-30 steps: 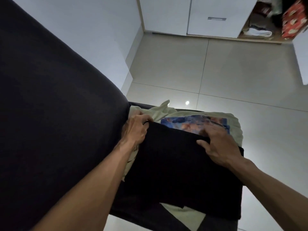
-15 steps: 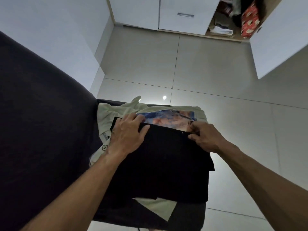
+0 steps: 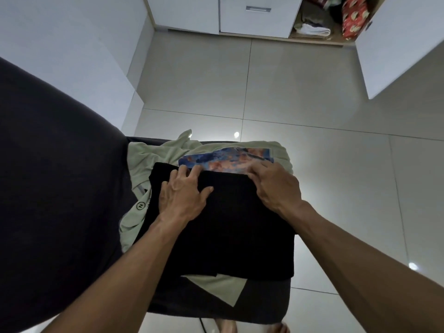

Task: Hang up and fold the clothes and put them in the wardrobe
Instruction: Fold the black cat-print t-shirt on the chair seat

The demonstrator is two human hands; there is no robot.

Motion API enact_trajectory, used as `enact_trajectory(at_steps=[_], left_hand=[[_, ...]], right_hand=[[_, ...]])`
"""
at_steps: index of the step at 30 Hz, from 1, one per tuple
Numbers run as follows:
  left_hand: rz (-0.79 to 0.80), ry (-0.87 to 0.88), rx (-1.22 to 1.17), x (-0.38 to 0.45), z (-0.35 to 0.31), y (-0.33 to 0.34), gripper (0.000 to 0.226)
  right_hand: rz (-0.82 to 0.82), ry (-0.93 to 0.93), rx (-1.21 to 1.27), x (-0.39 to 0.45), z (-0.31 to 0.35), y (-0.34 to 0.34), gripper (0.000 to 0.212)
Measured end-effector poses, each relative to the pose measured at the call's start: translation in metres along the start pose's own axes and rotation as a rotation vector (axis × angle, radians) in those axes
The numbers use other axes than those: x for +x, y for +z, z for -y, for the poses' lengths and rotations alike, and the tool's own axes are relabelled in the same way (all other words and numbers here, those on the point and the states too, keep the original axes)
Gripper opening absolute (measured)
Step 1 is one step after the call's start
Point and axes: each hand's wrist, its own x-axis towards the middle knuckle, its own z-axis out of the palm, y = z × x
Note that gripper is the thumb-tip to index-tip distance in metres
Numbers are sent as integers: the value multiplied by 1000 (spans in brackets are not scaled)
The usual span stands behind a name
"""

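Head view: L hand (image 3: pixel 181 194) lies flat on the folded black knit garment (image 3: pixel 223 227), fingers (image 3: pixel 189 173) straight and spread apart, tips reaching the garment's far edge; thumb stretched out to the right on the black cloth. R hand (image 3: pixel 276 186) sits at the same far edge, right of the L fingers, w/ its fingers curled down onto the fold; whether they pinch the cloth or just press it, cannot tell.

Just past both sets of fingertips, a blue-and-orange printed fabric piece (image 3: pixel 228 159) pokes out from under the black garment. Under and around that, a pale green crumpled shirt (image 3: pixel 153 157) spreads left of the L fingers and beyond the print; a round logo shows on it near the L wrist, and a light triangle of it shows below the black garment, toward the person.

The whole stack rests on a dark grey upholstered seat (image 3: pixel 252 306), w/ a big dark rounded sofa arm (image 3: pixel 55 176) left of the L hand.

Far ahead of the fingers, across the glossy beige tiled floor (image 3: pixel 300 92), stands a white wardrobe (image 3: pixel 240 15). Its door (image 3: pixel 398 42) is swung open on the right; inside, folded clothes (image 3: pixel 312 27) on a shelf and a red patterned bag (image 3: pixel 353 18).
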Motion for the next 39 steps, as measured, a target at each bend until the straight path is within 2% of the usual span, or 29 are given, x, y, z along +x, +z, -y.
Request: enact_trajectory(at_steps=[3, 5, 8, 10, 13, 17, 22, 25, 27, 30, 32, 36, 39], left_hand=[[10, -4, -17, 2, 1, 1, 55], [30, 0, -54, 4, 3, 0, 55], [37, 38, -124, 1, 9, -3, 54], [4, 50, -152, -10, 20, -4, 49], [-87, 155, -103, -34, 40, -5, 29], [10, 241, 1, -77, 60, 0, 48], [94, 250, 77, -131, 76, 15, 64], [45, 283, 128, -146, 78, 23, 66], [-2, 285, 156, -153, 77, 30, 54], [-74, 242, 124, -160, 72, 34, 36], [-128, 224, 91, -162, 69, 32, 34], [-157, 192, 14, -158, 57, 24, 47], [-193, 109, -134, -143, 52, 15, 20]], right_hand=[[-50, 197, 83, 11, -9, -6, 19], [-103, 363, 122, 18, -20, -13, 26], [-147, 383, 116, 20, -29, -19, 27], [-136, 284, 112, 12, -26, -16, 17], [-104, 40, 8, -12, -12, -1, 35], [-50, -376, -147, -68, 20, 26, 33], [143, -633, -176, -134, 44, 56, 43], [82, -571, -169, -141, 45, 66, 30], [28, -498, -74, -139, 48, 66, 16], [37, -394, 145, -135, 54, 59, 9], [69, -284, 311, -132, 56, 50, 8], [94, -108, 661, -123, 62, 31, 17], [88, 11, 742, -114, 62, 23, 21]])
